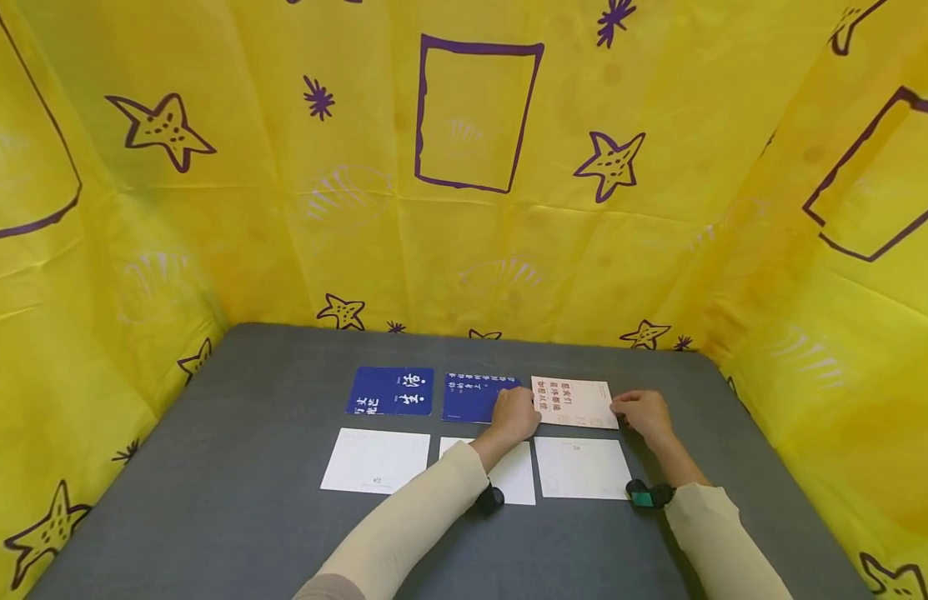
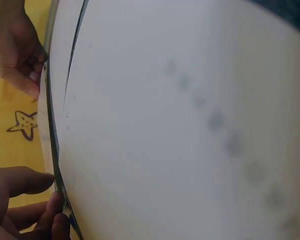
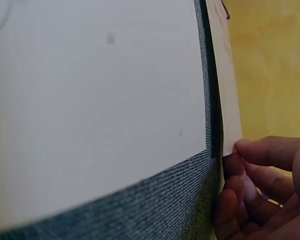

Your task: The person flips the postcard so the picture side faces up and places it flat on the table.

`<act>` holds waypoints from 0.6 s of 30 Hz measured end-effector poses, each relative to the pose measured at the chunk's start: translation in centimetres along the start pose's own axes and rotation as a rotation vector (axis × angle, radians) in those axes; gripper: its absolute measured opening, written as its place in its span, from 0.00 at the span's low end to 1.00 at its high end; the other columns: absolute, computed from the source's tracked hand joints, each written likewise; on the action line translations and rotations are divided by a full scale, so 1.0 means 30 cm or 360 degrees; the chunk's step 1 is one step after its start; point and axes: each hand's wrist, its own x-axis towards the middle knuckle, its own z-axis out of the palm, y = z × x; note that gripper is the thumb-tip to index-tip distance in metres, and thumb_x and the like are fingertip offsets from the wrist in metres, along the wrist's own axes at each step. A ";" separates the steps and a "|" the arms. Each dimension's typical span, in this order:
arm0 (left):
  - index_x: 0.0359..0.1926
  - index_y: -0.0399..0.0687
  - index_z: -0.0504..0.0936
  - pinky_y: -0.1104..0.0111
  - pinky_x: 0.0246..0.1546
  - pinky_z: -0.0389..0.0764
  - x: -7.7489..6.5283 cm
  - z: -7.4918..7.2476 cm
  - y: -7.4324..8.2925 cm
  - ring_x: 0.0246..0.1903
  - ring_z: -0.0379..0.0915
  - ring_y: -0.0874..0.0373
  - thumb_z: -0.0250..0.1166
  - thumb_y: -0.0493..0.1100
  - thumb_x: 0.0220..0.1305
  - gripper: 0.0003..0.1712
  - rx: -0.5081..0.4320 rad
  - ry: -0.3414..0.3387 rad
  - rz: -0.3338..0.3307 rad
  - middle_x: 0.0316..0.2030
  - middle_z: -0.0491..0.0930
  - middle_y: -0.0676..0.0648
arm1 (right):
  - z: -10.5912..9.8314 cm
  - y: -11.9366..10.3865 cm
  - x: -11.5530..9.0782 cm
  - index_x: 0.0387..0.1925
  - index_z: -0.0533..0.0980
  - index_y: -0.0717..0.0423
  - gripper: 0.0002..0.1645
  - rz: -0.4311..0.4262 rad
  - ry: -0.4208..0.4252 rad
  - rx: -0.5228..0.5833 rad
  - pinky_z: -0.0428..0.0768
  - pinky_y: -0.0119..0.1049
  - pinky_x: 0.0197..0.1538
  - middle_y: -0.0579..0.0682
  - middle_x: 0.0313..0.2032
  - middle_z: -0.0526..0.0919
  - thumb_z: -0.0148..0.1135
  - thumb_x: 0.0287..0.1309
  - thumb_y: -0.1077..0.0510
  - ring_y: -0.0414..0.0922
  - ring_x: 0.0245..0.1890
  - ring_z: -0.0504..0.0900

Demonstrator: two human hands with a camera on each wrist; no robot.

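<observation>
A pale pink card [image 1: 574, 402] printed with dark red characters lies at the right of the back row in the head view. My left hand [image 1: 514, 415] pinches its left edge. At its right edge, my right hand [image 1: 645, 414] grips the corner; in the right wrist view the thumb [image 3: 262, 150] is on top with the fingers beneath. Just left of the pink card is a blue card [image 1: 467, 404] with white characters, partly covered by my left hand. A white card [image 1: 582, 468] lies in front of the pink one.
Another blue card [image 1: 392, 392] lies at the back left. In the front row are a white card [image 1: 376, 461] at left and a middle white card [image 1: 514, 477] partly under my left forearm. Yellow patterned cloth [image 1: 479, 250] surrounds the grey table [image 1: 208, 500].
</observation>
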 end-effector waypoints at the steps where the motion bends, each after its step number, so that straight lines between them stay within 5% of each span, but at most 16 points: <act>1: 0.22 0.44 0.81 0.65 0.37 0.73 0.001 -0.001 0.002 0.36 0.75 0.49 0.68 0.37 0.52 0.05 -0.0001 -0.0003 0.0002 0.25 0.81 0.47 | -0.001 0.000 -0.001 0.40 0.81 0.71 0.15 -0.0003 0.0007 -0.0004 0.75 0.33 0.28 0.59 0.32 0.85 0.62 0.58 0.60 0.45 0.28 0.76; 5: 0.16 0.46 0.74 0.66 0.34 0.70 -0.003 -0.008 0.005 0.34 0.73 0.50 0.68 0.37 0.52 0.13 -0.0017 -0.0017 -0.0003 0.19 0.74 0.49 | 0.001 -0.003 -0.003 0.39 0.82 0.71 0.14 -0.0002 0.0025 -0.0010 0.75 0.33 0.27 0.57 0.29 0.86 0.62 0.57 0.61 0.46 0.27 0.76; 8: 0.18 0.45 0.78 0.65 0.35 0.70 -0.012 -0.017 0.006 0.34 0.73 0.50 0.68 0.38 0.53 0.10 -0.0035 -0.0017 0.0020 0.20 0.75 0.47 | 0.004 -0.004 -0.003 0.39 0.82 0.71 0.15 0.0005 0.0039 -0.0023 0.75 0.33 0.27 0.57 0.29 0.86 0.61 0.57 0.61 0.47 0.28 0.77; 11: 0.31 0.43 0.87 0.65 0.40 0.73 -0.020 -0.025 0.008 0.38 0.76 0.48 0.68 0.38 0.53 0.04 -0.0087 0.0003 0.0052 0.28 0.84 0.47 | 0.003 -0.010 -0.006 0.40 0.82 0.71 0.15 -0.0011 0.0041 -0.0027 0.75 0.33 0.27 0.58 0.30 0.85 0.61 0.58 0.60 0.47 0.29 0.77; 15: 0.49 0.42 0.85 0.64 0.43 0.74 -0.026 -0.034 0.006 0.41 0.77 0.49 0.68 0.39 0.54 0.19 -0.0194 0.0027 0.0067 0.34 0.86 0.48 | 0.008 -0.025 -0.017 0.41 0.81 0.71 0.17 -0.0038 0.0006 0.0021 0.74 0.33 0.28 0.56 0.29 0.84 0.61 0.59 0.58 0.44 0.26 0.77; 18: 0.52 0.40 0.82 0.65 0.40 0.73 -0.031 -0.043 0.000 0.36 0.76 0.52 0.68 0.39 0.55 0.21 -0.0279 0.0015 0.0082 0.30 0.83 0.49 | 0.017 -0.039 -0.028 0.43 0.80 0.72 0.18 -0.0052 -0.0036 0.0084 0.75 0.33 0.28 0.53 0.28 0.83 0.61 0.60 0.58 0.42 0.24 0.76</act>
